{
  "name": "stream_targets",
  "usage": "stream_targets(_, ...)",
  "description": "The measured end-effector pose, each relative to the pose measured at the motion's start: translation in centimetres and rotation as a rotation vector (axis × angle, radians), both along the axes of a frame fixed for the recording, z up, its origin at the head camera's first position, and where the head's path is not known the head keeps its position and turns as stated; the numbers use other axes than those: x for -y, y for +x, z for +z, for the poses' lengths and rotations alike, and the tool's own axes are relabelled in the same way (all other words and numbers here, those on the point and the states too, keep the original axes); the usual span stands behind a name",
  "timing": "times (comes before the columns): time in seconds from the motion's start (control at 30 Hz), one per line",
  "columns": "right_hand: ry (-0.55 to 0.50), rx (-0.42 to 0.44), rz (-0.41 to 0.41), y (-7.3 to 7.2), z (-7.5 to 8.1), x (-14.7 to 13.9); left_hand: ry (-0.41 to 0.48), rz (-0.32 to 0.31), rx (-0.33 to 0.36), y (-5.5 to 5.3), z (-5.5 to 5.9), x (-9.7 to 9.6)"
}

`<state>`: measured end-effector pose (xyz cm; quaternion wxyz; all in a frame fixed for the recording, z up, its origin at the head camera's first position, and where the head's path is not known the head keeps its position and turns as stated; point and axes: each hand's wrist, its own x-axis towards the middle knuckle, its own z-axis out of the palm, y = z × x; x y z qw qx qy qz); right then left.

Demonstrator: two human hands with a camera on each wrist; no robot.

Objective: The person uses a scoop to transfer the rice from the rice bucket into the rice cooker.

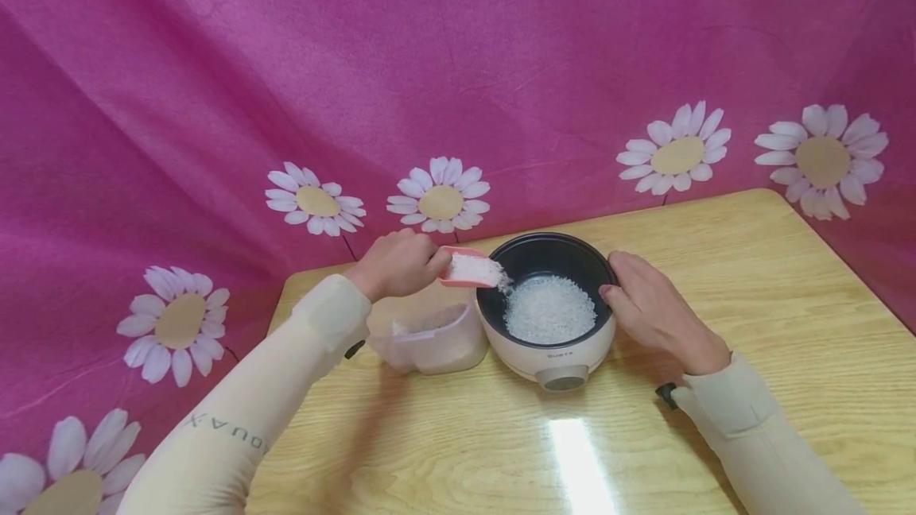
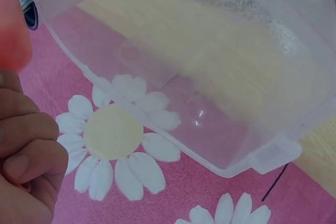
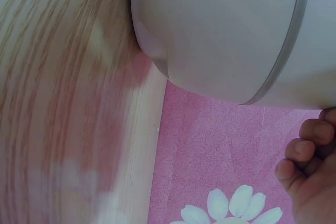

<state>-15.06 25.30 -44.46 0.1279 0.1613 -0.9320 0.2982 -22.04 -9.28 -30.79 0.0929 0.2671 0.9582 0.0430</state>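
My left hand (image 1: pixel 403 265) grips a pink scoop (image 1: pixel 445 280) filled with white rice. The scoop's mouth overhangs the left rim of an electric cooker (image 1: pixel 547 360), and grains spill off its lip. White outside and black inside, the cooker holds a mound of rice (image 1: pixel 549 310) on its bottom. With my right hand (image 1: pixel 654 310) I hold the cooker's right rim, thumb at the edge and fingers along the outer wall. The left wrist view shows curled fingers (image 2: pixel 31 150) beside the scoop (image 2: pixel 13 35); the right wrist view shows bent fingers (image 3: pixel 310 148) by the cooker's wall (image 3: pixel 220 30).
Left of the cooker, below my left hand, stands a translucent plastic container (image 1: pixel 436 348) with rice in it. Both stand on a wooden table (image 1: pixel 458 451). Behind the table hangs a magenta cloth (image 1: pixel 458 62) printed with white daisies.
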Motion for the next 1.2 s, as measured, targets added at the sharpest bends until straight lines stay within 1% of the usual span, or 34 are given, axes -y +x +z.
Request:
stream_targets(0.2, -0.003, -0.016, 0.013, 0.0, 0.1, 0.0, -0.029, -0.011, -0.017, -0.1, 0.3, -0.2)
stream_targets(0.43, -0.012, -0.109, 0.034, -0.1, 0.0, -0.1, -0.087, -0.045, -0.116, -0.4, 0.6, -0.7)
stream_targets(0.7, -0.015, -0.109, 0.033, -0.1, -0.1, -0.1, -0.123, -0.126, -0.196, -0.4, 1.1, -1.4)
stream_targets(0.87, -0.01, -0.103, 0.033, -0.1, -0.1, -0.1, -0.149, -0.143, -0.244, -0.4, 1.3, -2.0)
stream_targets(1.03, -0.005, -0.089, 0.028, -0.1, 0.0, -0.1, -0.178, -0.181, -0.318, -0.2, 1.5, -2.4)
stream_targets(1.2, -0.004, -0.066, 0.023, 0.0, 0.0, -0.1, -0.205, -0.187, -0.384, 0.1, 1.6, -2.7)
